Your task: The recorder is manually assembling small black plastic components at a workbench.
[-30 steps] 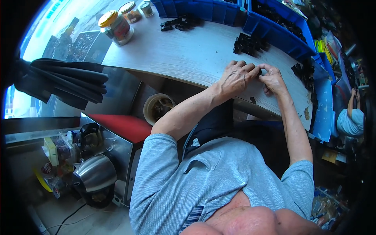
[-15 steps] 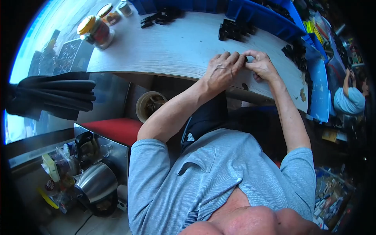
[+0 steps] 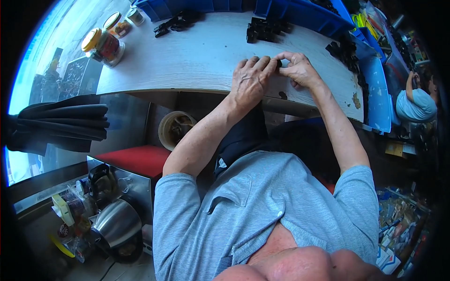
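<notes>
At the near edge of the white table (image 3: 187, 61), my left hand (image 3: 251, 78) and my right hand (image 3: 301, 71) meet over a small black part (image 3: 280, 63). Both hands pinch it with their fingertips, which hide most of its shape. My left hand is back-up, its fingers bent over the part's left side. Thumb and forefinger of my right hand close on the other side. Beyond my hands lies a heap of black parts (image 3: 265, 31). A second heap of similar parts (image 3: 178, 23) sits farther left, and a third pile (image 3: 347, 55) is at the right.
Blue bins (image 3: 300, 19) line the table's far side; another blue bin (image 3: 378, 93) stands at the right edge. Jars (image 3: 105, 48) and a small can (image 3: 135, 17) occupy the far left corner. Below are a bucket (image 3: 165, 132) and a steel kettle (image 3: 117, 222). Another person (image 3: 416, 104) is at far right.
The whole view has shifted slightly, so the table and my hands sit a little farther left and higher. My hands still hold the small black part together.
</notes>
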The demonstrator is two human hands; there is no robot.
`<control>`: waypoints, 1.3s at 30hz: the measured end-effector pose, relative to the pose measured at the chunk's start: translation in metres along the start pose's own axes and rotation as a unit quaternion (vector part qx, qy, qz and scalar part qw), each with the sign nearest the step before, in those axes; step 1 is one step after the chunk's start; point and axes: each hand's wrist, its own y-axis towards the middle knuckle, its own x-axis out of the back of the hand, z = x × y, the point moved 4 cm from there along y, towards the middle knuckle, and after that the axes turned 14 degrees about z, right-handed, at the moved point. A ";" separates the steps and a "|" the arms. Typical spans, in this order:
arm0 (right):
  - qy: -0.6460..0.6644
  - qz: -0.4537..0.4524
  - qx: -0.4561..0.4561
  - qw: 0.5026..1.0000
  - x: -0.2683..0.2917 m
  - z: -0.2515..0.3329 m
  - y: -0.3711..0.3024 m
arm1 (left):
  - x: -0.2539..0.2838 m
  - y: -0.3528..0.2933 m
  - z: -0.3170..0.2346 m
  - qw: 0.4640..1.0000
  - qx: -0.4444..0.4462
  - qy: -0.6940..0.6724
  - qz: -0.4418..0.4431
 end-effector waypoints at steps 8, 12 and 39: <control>0.007 0.004 0.038 0.999 -0.005 0.002 0.001 | -0.006 -0.005 0.003 0.998 0.009 0.058 -0.025; 0.002 -0.005 0.038 0.999 -0.002 -0.002 -0.001 | 0.006 -0.005 -0.004 0.996 0.010 0.035 -0.079; 0.210 -0.325 -0.087 0.918 0.125 -0.106 0.002 | -0.020 0.092 0.036 0.992 0.078 -0.049 -0.083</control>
